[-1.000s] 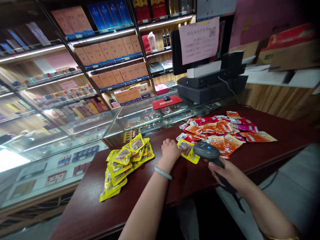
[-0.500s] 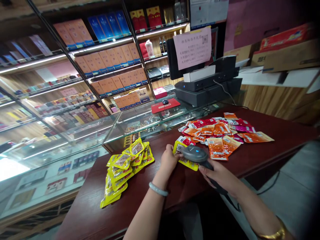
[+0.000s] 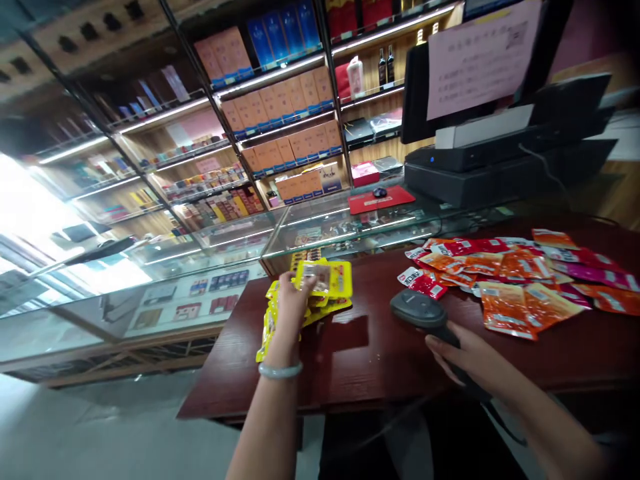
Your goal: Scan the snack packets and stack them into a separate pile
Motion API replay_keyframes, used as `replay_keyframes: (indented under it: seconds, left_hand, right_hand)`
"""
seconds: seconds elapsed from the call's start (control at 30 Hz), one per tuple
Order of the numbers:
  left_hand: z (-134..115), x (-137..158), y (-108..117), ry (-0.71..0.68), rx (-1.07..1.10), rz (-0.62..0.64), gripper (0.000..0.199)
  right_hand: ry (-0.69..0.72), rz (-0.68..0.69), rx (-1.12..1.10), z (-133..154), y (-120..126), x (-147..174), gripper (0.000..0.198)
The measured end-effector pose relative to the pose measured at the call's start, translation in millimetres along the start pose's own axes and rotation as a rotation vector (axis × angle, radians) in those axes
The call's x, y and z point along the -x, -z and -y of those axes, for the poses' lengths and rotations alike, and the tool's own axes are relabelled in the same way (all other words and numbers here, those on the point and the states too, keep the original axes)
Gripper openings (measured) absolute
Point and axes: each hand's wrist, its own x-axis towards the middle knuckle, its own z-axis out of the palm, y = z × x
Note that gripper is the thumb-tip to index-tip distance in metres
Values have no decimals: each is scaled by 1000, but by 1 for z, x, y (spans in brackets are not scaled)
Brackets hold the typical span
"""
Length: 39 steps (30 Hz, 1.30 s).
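The left hand [image 3: 291, 300] is closed around 1 yellow snack packet [image 3: 323, 279], fingers pinching its lower edge and holding it just above the yellow pile [image 3: 285, 313] at the left part of the dark red wooden counter [image 3: 360, 360]; a pale bangle [image 3: 280, 371] circles that wrist. The packets beneath the hand overlap too much to count, and the hand hides part of them. The right hand [image 3: 467, 360] is wrapped around the grip of 1 dark barcode scanner [image 3: 420, 310], whose rounded head rests low over the counter, well apart from the yellow packet and near the closest red packet [image 3: 423, 281]. To the right lies a loose spread of orange, red and pink packets [image 3: 520, 277], flat and overlapping on the counter, too many and too tangled to count exactly. Behind the counter stands a glass display case [image 3: 310, 233] holding small boxed goods under its top, with 1 red mat [image 3: 381, 199] and 1 computer mouse [image 3: 380, 192] on it. A black cash register [image 3: 500, 163] sits at the right rear, with a pink paper notice [image 3: 483, 57] taped to the back of its screen. Lit wall shelves [image 3: 280, 113] carry rows of orange-brown boxes, blue boxes above them, and 2 dark bottles [image 3: 386, 65] in a compartment beside a red and white item.
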Motion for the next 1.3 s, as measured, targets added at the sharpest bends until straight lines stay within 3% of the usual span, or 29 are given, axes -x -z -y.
replay_keyframes:
  seconds: [0.07,0.2,0.27,0.37,0.47,0.57,0.67,0.8,0.9,1.0,1.1,1.3]
  left_hand:
    - [17,-20,19,48,-120,-57,53]
    - [37,-41,30,134,-576,26,62]
    - [36,-41,26,95,-673,-25,62]
    - [18,-32,11,-51,-632,-163,57]
    - [-17,-12,-22,-250,-515,-108,50]
    - [-54,13,-72,-447,-420,115,45]
    - [-81,35,-129,-593,-394,335,53]
    - [-107,49,-189,-605,-483,413,60]
    - [-119,45,-213,-543,-553,474,60]
    - [-121,37,-222,-488,-540,549,56]
    - [-112,31,-218,-391,-338,596,53]
    - [-89,29,-198,-298,-20,539,42]
  right_hand:
    - [7,1,6,2,-2,0,51]
    - [48,-9,34,7,-3,3,46]
    - [67,-15,31,7,-1,4,45]
    - [64,-19,6,4,5,5,45]
    - [41,-61,2,2,16,6,47]
    - [33,-119,12,2,29,10,48]
    - [22,-176,-20,0,42,18,46]
    - [9,-249,-77,-5,57,28,47]
    - [-14,-275,-69,-11,66,34,50]
    - [-40,-292,-71,-15,71,37,51]
    - [-41,-295,-54,-15,72,38,49]
    - [-26,-276,5,-6,65,34,43]
